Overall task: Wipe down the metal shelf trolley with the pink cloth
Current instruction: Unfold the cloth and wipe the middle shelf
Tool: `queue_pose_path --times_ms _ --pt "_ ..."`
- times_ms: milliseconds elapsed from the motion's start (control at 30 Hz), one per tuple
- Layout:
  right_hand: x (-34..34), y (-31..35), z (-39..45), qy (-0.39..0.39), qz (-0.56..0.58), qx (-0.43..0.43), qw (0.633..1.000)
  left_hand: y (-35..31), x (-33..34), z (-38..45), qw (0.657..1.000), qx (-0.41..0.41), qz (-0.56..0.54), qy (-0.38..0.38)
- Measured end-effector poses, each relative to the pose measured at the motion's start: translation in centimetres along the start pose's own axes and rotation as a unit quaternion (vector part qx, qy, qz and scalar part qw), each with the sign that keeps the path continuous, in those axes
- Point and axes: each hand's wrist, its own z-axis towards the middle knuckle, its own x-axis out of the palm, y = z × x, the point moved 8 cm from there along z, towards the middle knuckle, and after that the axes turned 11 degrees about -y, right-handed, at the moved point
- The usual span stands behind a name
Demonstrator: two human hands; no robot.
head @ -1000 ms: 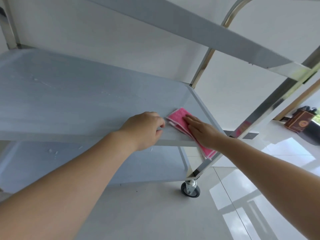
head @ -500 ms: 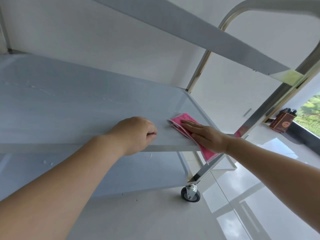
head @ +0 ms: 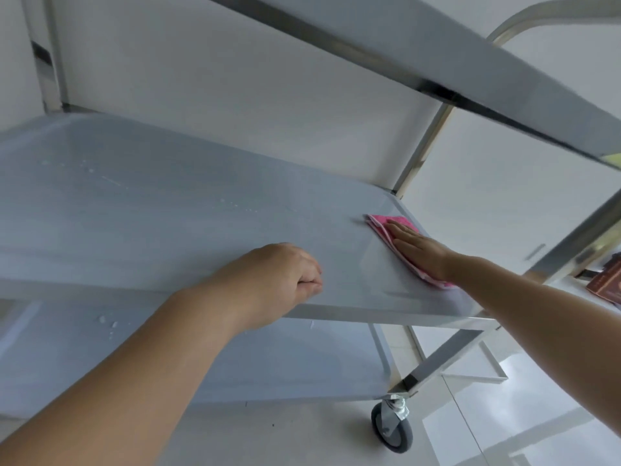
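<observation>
since half a second ago my right hand (head: 418,252) has slid the folded pink cloth (head: 396,227) further in from the front edge of the middle shelf toward its far right corner, while my left hand (head: 282,280) has kept its place at the front edge. my right hand lies flat on the cloth with the fingers straight and together, pressing it down onto the shelf; nothing is curled round it. the cloth sits on the right part of the middle shelf, close to the right edge, with one pink end showing beyond my fingertips and the other end showing beside my wrist near the front right corner. my left hand is clenched, fingers curled under, resting on the front lip of the grey metal shelf trolley (head: 151,210) about midway along that edge; i cannot tell whether the fingers hook round the lip or just rest on it. a few pale specks and streaks (head: 111,179) lie on the middle shelf toward its back left part. above, the slanted edge of the top shelf (head: 470,72) crosses the view, and the curved shiny tube handle (head: 524,21) rises at the right end. below, the bottom shelf (head: 285,361) carries some small white droplets (head: 107,322) near its left side. a grey caster wheel (head: 391,428) stands under the front right corner on the glossy pale tiled floor (head: 504,425). a dark brown box-like object (head: 606,280) sits past the right edge of the trolley, partly cut off.
</observation>
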Motion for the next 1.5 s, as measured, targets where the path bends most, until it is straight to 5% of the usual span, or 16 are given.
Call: queue_pose_path --times_ms 767,1133,1500 --pt "0.5 -4.2 15.8 -0.029 -0.003 0.010 1.000 1.7 -2.7 -0.3 0.996 -0.001 0.078 -0.037" --pt "0.8 1.3 9.4 -0.015 0.062 -0.010 0.998 1.2 -2.9 -0.4 0.994 0.016 0.097 -0.038" --pt "0.5 12.3 -3.4 0.019 0.011 -0.185 0.983 0.4 -3.6 -0.8 0.990 0.027 0.129 -0.051"
